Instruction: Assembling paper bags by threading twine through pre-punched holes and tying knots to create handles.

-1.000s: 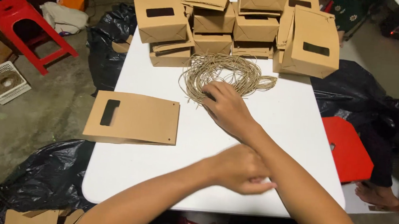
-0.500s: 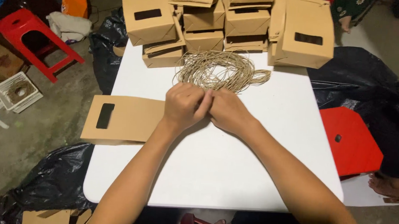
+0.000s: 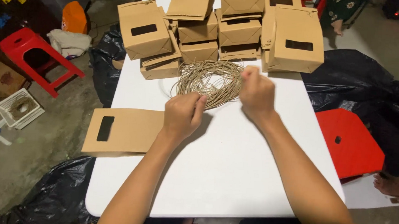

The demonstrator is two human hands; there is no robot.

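white table (image 3: 232,173), twine coil (image 3: 210,83), kraft bags (image 3: 240,32)

On the white table (image 3: 232,173), the left hand (image 3: 183,115) is closed in a fist at the six o'clock edge of a loose coil of tan twine (image 3: 210,80), pinching strands, while the right hand (image 3: 256,93) grips the coil's three o'clock side. A flat kraft paper bag (image 3: 123,131) with a dark window lies at nine o'clock of the left hand, overhanging the table edge. Stacked kraft paper bags (image 3: 222,31) stand at twelve o'clock beyond the coil, and a red stool (image 3: 350,145) sits at three o'clock beside the table.
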